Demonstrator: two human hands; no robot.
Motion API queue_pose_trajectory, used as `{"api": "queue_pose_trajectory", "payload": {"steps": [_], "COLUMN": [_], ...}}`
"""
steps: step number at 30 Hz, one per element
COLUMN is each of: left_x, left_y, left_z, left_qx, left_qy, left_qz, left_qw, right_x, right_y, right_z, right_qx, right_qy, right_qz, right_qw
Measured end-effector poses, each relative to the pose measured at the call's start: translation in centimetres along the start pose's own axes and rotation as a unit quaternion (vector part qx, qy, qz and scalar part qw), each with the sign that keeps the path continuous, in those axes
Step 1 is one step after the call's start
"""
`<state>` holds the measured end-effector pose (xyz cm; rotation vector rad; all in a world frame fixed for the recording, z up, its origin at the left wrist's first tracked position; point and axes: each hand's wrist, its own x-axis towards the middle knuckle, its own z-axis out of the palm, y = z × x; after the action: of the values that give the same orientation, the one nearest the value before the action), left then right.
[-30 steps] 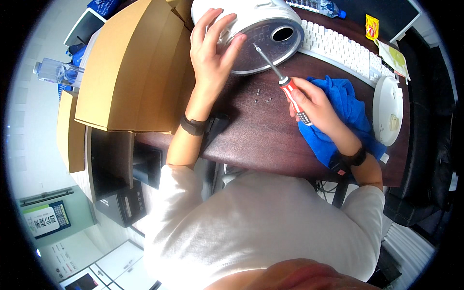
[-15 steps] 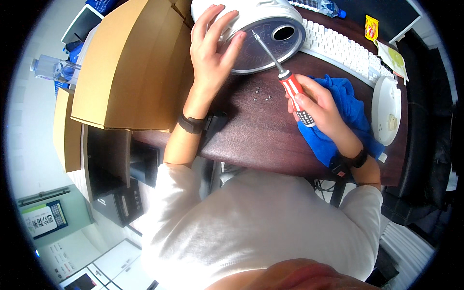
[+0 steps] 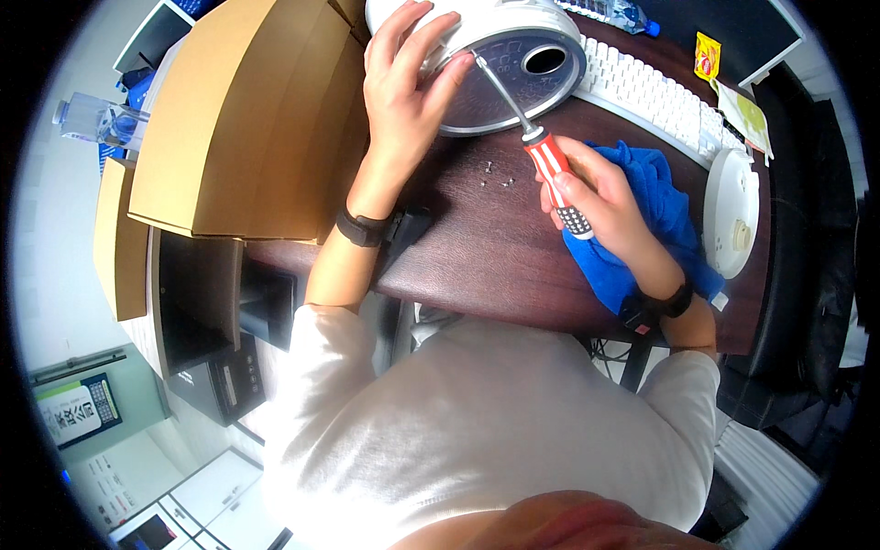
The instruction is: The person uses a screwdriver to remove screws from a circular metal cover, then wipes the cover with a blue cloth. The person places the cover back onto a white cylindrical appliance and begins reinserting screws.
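Observation:
A white, rounded appliance (image 3: 513, 16) lies tilted at the far side of the desk, its dark oval panel with a round opening facing me. My left hand (image 3: 401, 96) grips its left side, fingers over the white body and thumb by the panel's edge. My right hand (image 3: 605, 197) is closed around a screwdriver (image 3: 548, 163) with a red, white and black handle. The metal shaft points up and left; its tip is next to my left thumb at the panel's upper left edge. Whether the tip touches a screw cannot be seen. Several small screws (image 3: 500, 178) lie on the desk below the appliance.
A blue cloth (image 3: 655, 206) lies under and beside my right wrist, with a white round cover (image 3: 727, 215) to its right. Behind them is a white keyboard (image 3: 642, 96). A large cardboard box (image 3: 247, 119) stands close to my left arm. A water bottle (image 3: 614, 14) lies at the back.
The screwdriver and my right hand have shifted slightly left, bringing the tip nearer to my left thumb. My left hand keeps its grip on the appliance.

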<state>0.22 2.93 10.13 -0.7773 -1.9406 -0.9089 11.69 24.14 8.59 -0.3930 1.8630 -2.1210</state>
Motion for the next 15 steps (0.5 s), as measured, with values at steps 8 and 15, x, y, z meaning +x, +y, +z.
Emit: {"api": "queue_pose_trajectory", "payload": {"steps": [8,15], "left_x": [-0.04,-0.08], "left_y": [-0.11,-0.1], "left_z": [0.01,0.01], "left_qx": [0.0,-0.008], "left_qy": [0.0,0.0], "left_qz": [0.0,-0.004], "left_qw": [1.0,1.0], "right_x": [0.46,0.47], "right_y": [-0.36,-0.56], "right_z": [0.54,0.58], "right_qx": [0.014,0.036], "right_qy": [0.004,-0.003], "right_qz": [0.009,0.021], "right_qw": [1.0,0.999]}}
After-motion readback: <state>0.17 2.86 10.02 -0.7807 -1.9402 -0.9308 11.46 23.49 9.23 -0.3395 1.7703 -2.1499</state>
